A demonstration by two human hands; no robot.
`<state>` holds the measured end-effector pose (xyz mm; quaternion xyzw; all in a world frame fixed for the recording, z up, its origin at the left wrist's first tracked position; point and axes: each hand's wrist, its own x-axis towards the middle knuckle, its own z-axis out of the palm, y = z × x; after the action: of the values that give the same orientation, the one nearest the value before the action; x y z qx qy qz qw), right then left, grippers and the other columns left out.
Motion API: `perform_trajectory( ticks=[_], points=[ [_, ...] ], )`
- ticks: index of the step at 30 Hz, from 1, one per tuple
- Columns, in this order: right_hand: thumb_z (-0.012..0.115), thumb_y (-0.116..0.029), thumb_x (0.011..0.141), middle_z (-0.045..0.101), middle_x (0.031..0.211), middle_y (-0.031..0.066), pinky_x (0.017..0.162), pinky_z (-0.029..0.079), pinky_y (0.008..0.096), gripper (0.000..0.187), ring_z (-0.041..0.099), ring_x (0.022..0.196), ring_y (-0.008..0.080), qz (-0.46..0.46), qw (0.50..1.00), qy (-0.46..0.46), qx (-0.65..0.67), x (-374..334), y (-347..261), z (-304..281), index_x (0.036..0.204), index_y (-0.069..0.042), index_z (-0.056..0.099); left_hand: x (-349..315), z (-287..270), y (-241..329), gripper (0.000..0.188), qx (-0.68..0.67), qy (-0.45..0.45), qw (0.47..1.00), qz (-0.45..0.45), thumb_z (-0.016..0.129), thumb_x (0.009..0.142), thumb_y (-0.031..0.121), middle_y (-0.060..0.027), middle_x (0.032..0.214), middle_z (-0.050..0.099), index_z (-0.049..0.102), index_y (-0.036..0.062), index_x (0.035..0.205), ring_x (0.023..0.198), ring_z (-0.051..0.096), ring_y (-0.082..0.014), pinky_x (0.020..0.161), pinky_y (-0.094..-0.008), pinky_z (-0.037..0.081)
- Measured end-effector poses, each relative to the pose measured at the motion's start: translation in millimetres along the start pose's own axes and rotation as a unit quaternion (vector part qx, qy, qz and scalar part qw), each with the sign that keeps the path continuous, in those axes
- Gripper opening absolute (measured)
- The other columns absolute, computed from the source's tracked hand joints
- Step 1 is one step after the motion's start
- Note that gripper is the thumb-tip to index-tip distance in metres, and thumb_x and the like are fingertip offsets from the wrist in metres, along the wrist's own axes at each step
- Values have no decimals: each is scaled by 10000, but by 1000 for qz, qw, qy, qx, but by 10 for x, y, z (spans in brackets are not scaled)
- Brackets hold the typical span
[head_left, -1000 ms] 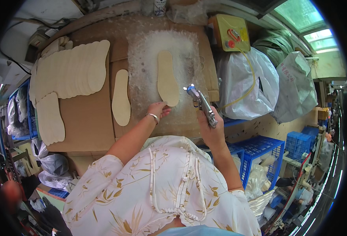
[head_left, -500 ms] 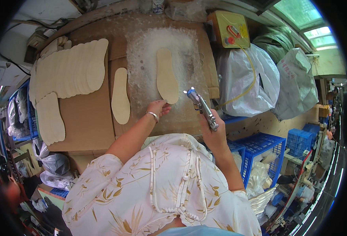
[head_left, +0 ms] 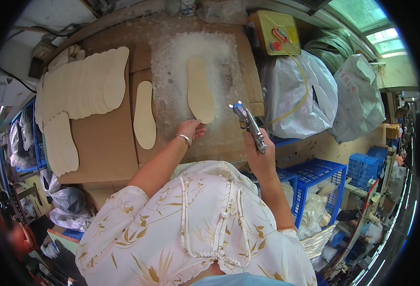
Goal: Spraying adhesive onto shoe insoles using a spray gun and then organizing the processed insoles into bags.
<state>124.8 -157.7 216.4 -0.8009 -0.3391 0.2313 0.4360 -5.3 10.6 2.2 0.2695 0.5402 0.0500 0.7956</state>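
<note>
Fanned insoles (head_left: 83,83) lie left; left hand (head_left: 191,129) pinches an insole (head_left: 200,90) lying lengthwise, narrow end away; right hand (head_left: 261,155) clasps a spray gun (head_left: 250,125).

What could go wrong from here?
1. The spray gun in the right hand is near the left hand; spray could catch those fingers.
2. The cream insole lies on a white-crusted sheet and might pick up residue.
3. The yellow hose curves across the white bag and could snag if pulled.

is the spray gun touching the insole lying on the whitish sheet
Apart. The head view shows a strip of the whitish sheet between the spray gun and the insole's right edge.
</note>
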Motion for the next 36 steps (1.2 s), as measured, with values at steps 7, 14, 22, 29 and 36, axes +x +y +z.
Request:
perform_trajectory(
  ticks=[7, 14, 22, 29, 36],
  points=[
    [621, -187, 901, 576, 696, 130, 576, 450, 311, 198, 536, 581, 232, -11, 1000, -16, 19, -77, 67, 11, 991, -19, 567, 18, -6, -28, 217, 3, -4, 1000, 0, 580, 912, 184, -99, 957, 660, 580, 12, 1044, 780, 665, -195, 629, -284, 554],
    [628, -186, 896, 572, 686, 128, 568, 445, 308, 196, 530, 570, 229, -25, 1000, -15, 1, -105, 55, 1, 984, -22, 567, -16, 16, -37, 208, -1, 1, 1000, 3, 583, 912, 183, -92, 940, 662, 585, 13, 1032, 763, 664, -188, 621, -280, 553],
    [629, -192, 894, 575, 684, 135, 562, 443, 324, 193, 541, 574, 255, -14, 1000, -20, -3, -157, 69, -7, 977, -29, 568, -9, 2, -51, 192, 6, -1, 1000, 4, 574, 915, 181, -88, 934, 663, 587, 18, 1015, 756, 664, -185, 621, -277, 552],
    [636, -179, 885, 568, 684, 148, 559, 442, 321, 190, 542, 569, 276, 6, 1000, -12, 6, -209, 71, -50, 966, -23, 562, -42, 25, -33, 192, 10, -2, 1000, 6, 564, 921, 185, -90, 941, 664, 585, 19, 1014, 768, 665, -186, 629, -282, 551],
    [629, -161, 888, 566, 680, 140, 555, 441, 316, 175, 537, 562, 259, -16, 1000, -22, 13, -279, 57, -33, 961, -19, 557, -18, 16, -38, 190, 12, -1, 1000, 4, 562, 922, 181, -89, 940, 664, 581, 19, 1019, 772, 665, -183, 631, -282, 550]
  ],
)
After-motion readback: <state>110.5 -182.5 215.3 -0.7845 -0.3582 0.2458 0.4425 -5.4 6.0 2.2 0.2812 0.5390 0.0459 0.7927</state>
